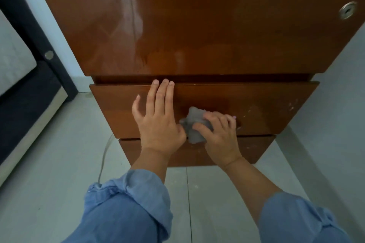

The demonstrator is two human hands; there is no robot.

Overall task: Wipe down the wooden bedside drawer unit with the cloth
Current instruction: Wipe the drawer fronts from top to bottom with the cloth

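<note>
My left hand [158, 120] flat on middle drawer front [256, 108], fingers [165, 92] straight and together, tips at top edge — holding nothing. My right hand [219, 134] curled round crumpled grey cloth [194, 124], pressing it against same drawer front, low, near bottom edge. Middle drawer pulled slightly out of wooden drawer unit [197, 25]; inside hidden, contents cannot tell. Round metal lock [348, 10] on upper drawer, right side. Blue sleeves [128, 203] rolled up. Pale floor [49, 163] below.
</note>
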